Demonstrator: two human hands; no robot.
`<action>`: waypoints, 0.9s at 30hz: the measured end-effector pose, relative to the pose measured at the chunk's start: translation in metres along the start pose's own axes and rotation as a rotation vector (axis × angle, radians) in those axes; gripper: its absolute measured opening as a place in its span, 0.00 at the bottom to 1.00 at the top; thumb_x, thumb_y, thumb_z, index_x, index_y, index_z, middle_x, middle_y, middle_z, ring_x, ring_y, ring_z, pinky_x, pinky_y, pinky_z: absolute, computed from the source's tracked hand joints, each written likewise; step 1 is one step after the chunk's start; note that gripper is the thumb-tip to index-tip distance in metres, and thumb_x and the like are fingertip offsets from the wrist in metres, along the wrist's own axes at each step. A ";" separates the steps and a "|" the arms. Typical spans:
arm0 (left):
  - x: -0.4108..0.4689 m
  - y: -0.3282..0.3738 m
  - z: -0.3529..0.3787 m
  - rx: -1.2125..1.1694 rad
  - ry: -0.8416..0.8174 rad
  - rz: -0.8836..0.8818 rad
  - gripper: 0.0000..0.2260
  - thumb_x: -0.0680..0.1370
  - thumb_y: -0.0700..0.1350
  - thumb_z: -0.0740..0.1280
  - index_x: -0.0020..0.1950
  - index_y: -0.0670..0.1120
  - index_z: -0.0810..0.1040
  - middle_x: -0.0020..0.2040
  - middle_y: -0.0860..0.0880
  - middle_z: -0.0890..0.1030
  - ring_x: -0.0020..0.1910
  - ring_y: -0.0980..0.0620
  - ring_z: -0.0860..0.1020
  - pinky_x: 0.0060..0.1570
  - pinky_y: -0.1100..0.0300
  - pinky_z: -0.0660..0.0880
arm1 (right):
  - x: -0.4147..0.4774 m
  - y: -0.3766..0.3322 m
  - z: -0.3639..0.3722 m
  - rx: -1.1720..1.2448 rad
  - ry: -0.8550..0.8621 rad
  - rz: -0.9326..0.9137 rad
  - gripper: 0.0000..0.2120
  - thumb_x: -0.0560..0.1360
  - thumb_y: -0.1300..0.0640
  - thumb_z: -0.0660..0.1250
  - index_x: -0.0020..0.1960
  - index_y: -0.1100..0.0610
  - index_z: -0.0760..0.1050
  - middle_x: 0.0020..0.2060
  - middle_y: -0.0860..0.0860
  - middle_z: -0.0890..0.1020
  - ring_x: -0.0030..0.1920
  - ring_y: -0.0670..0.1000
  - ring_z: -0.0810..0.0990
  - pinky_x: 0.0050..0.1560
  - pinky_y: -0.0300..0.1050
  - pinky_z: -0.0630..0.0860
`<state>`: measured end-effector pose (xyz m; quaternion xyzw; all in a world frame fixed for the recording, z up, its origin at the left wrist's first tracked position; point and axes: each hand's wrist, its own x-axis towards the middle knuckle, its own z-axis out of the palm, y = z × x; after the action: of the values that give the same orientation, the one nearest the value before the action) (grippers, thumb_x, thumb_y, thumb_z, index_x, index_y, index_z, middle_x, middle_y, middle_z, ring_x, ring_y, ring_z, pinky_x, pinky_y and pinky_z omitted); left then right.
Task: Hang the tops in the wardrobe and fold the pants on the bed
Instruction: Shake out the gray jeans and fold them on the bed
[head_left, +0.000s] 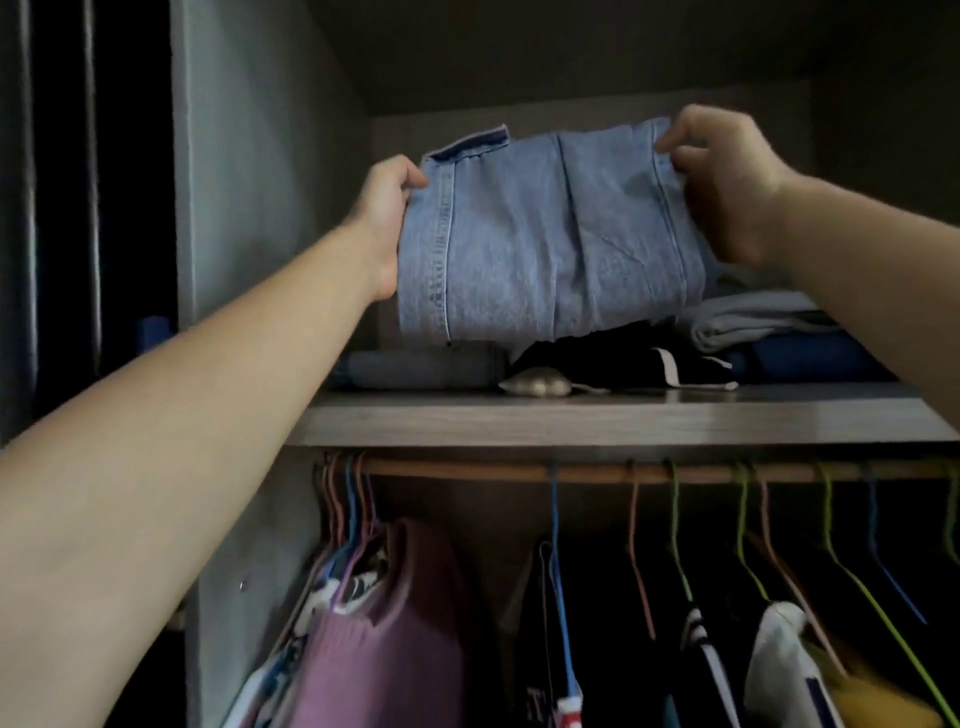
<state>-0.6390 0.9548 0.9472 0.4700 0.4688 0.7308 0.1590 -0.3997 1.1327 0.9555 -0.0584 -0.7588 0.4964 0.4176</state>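
- the wardrobe (270, 208) fills our view. a wooden shelf (571, 421) crosses it, and below that a rail (467, 470) carries hung tops, with a pink top (384, 623) at the near left.
- the folded jeans (545, 234) are held in the air above the shelf, between our two hands. their lower edge hangs just over a black garment (597, 358) and near a grey folded pile (753, 317) on the right. we cannot tell whether they touch either one.
- we judge the jeans to be thick denim: fairly heavy for their bulk, soft yet stiff enough to keep a fold, neither slippery nor fragile. the layers could slide open if held from one side only, so we would hold both side edges at once.
- our left hand (384, 218) clasps the left edge of the bundle, fingers curled round the cloth.
- our right hand (727, 182) pinches the upper right corner, fingers bent over the fold.
- neither hand is slack, and both grasp denim and nothing else.
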 end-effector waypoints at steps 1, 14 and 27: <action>0.013 -0.002 -0.007 0.014 -0.014 -0.002 0.11 0.74 0.49 0.58 0.35 0.46 0.74 0.32 0.48 0.77 0.29 0.48 0.76 0.35 0.59 0.74 | 0.012 0.002 0.005 -0.011 0.021 0.010 0.25 0.66 0.45 0.64 0.60 0.52 0.82 0.49 0.54 0.87 0.46 0.56 0.87 0.37 0.52 0.82; 0.111 -0.004 -0.088 0.231 0.276 -0.072 0.05 0.71 0.42 0.57 0.39 0.45 0.72 0.33 0.47 0.77 0.28 0.46 0.77 0.34 0.60 0.75 | 0.129 0.043 0.092 -0.034 -0.060 0.059 0.13 0.58 0.58 0.60 0.42 0.57 0.70 0.35 0.53 0.76 0.36 0.55 0.77 0.42 0.46 0.76; 0.148 -0.047 -0.097 1.075 0.334 -0.178 0.19 0.79 0.48 0.65 0.68 0.43 0.72 0.61 0.44 0.74 0.50 0.42 0.75 0.44 0.56 0.71 | 0.160 0.105 0.117 -0.751 -0.253 0.288 0.12 0.83 0.54 0.59 0.57 0.61 0.74 0.59 0.56 0.76 0.47 0.58 0.84 0.40 0.49 0.84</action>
<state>-0.8049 1.0264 0.9766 0.3217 0.8315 0.4374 -0.1176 -0.6183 1.1837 0.9447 -0.2506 -0.9164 0.2417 0.1973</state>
